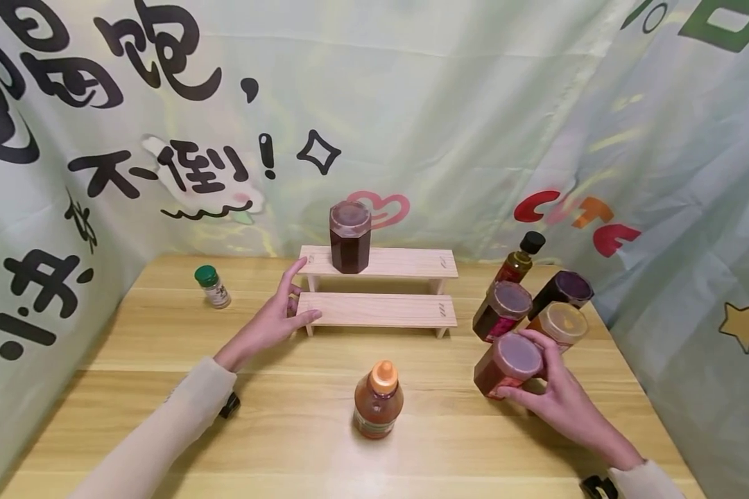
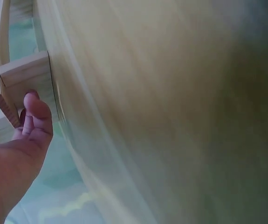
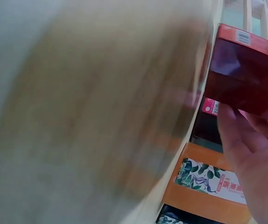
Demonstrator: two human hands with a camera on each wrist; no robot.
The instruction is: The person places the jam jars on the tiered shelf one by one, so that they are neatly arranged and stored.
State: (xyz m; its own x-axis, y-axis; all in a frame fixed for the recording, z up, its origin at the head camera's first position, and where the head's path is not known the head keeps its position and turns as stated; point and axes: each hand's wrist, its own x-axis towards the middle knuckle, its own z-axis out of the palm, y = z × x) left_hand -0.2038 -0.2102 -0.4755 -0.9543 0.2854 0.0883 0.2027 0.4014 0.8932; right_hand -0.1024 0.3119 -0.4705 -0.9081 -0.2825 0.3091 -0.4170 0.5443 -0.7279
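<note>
**Your hands at a wooden step rack, right hand on a jar**

You face a wooden table (image 1: 162, 416) backed by a pale green cloth (image 1: 474, 104) printed with black characters. A two-step rack (image 1: 381, 308) stands near the far edge. On its upper step sits a dark jar (image 1: 349, 237), upright, toward the left end.

Your left hand (image 1: 273, 322) rests at the rack's left end. The fingers are straight and relaxed, reaching up beside the upper step, while the thumb lies on the end of the lower step. In the left wrist view the thumb (image 2: 37, 109) presses against the rack's end piece (image 2: 26, 84). This hand holds nothing.

Your right hand (image 1: 552, 395) grips a red jar (image 1: 507, 364) at the table's right side. The fingers curl round its body, and the jar leans toward you with its lid facing up. The right wrist view shows the fingers (image 3: 238, 135) against the jar's dark red side (image 3: 245, 79).

Just behind it cluster three more jars (image 1: 537, 308) and a black-capped bottle (image 1: 518, 262). An orange-capped bottle (image 1: 377, 402) stands in front of you at the centre. A small green-capped shaker (image 1: 213, 285) stands at the far left, well apart from the rest.
</note>
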